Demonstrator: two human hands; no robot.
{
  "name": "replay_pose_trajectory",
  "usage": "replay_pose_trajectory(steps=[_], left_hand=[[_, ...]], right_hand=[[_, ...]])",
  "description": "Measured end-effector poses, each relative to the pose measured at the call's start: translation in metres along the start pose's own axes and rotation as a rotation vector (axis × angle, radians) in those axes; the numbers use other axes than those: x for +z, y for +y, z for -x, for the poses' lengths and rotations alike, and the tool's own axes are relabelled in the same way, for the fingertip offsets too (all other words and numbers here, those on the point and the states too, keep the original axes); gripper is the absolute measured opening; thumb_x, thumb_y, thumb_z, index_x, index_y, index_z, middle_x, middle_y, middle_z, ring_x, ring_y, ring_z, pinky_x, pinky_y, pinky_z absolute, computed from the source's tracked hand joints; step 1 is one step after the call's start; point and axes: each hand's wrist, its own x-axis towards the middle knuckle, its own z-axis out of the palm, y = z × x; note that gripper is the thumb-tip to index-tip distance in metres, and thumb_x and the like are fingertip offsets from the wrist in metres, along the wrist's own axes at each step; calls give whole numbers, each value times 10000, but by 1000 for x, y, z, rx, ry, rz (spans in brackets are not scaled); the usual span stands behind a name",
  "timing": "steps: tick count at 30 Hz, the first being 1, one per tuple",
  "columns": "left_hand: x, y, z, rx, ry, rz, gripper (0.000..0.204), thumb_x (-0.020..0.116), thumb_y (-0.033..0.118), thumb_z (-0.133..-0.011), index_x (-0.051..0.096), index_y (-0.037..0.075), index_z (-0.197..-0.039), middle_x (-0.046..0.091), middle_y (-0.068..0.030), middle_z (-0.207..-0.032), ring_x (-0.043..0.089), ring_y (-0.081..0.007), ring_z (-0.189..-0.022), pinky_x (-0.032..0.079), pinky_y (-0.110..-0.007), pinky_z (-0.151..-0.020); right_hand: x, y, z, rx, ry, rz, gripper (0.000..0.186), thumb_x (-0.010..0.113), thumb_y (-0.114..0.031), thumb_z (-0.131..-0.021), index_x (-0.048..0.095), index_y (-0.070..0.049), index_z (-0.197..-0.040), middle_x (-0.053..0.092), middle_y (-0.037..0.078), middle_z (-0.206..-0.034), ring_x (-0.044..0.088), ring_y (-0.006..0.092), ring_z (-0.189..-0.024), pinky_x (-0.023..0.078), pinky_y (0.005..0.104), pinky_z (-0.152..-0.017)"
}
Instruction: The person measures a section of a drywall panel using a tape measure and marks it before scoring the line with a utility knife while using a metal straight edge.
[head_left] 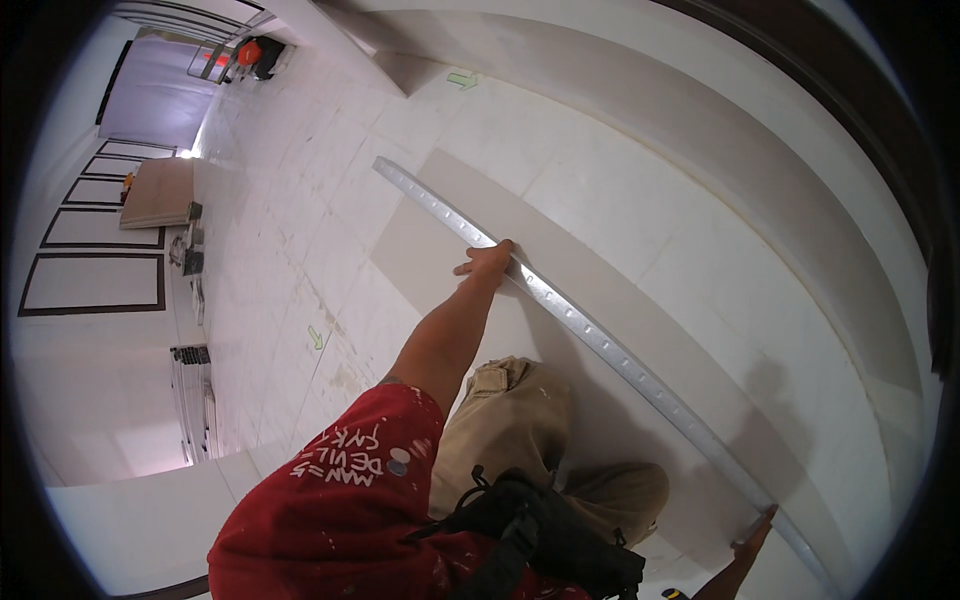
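A long silver metal channel [590,330] with slots punched along it runs diagonally across a flat grey-beige board [455,175] on the floor. Toward its far end, my left hand [490,260] grips the channel, fingers over the far edge and thumb held out to the side. Close to the near right end, my right hand [755,535] has its fingers closed against the channel's edge; part of that hand is cut from sight by its angle. The channel lies along the board and reaches beyond its far left edge.
Pale floor tiles [270,200] with green arrow stickers [462,80] surround the board. Along the left wall are stacked brown sheets [158,192] and bundled metal lengths [190,400]. A white wall [700,120] curves along the right. A yellow and black object [675,594] shows at the lower edge.
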Motion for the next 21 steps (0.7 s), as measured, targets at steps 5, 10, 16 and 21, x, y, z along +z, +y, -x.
replay_pose_trajectory(steps=[5,10,16,21], left_hand=[[1,-17,-42,288,-28,-246,851,631,557,-841,414,-21,-1426,523,-214,-1330,544,-350,-1167,488,-488,-959],[3,-16,-111,382,-665,-14,498,493,495,-1008,548,118,-1329,593,-159,-1192,598,-289,-922,514,-528,-716],[39,-15,-87,346,223,-157,1055,583,787,-801,345,21,-1487,372,-222,-1535,370,-398,-1387,299,-690,-1055],[149,-89,85,1538,214,-319,830,723,344,-882,331,-19,-1517,408,-235,-1531,406,-411,-1390,337,-509,-1132]], right_hand=[[-17,16,2,-141,-229,11,768,416,-571,-1033,236,-96,-1608,257,101,-1657,229,301,-1516,191,491,-1224],[8,19,4,-348,-55,776,658,446,-373,-1039,241,-113,-1608,288,127,-1646,177,332,-1530,48,495,-1252],[55,-25,23,39,281,50,1350,701,-839,-676,116,-77,-1625,159,228,-1650,261,401,-1484,313,523,-1167],[53,-41,49,-5,264,199,1279,705,-855,-644,221,-189,-1622,-42,191,-1684,38,454,-1531,283,592,-1171]])
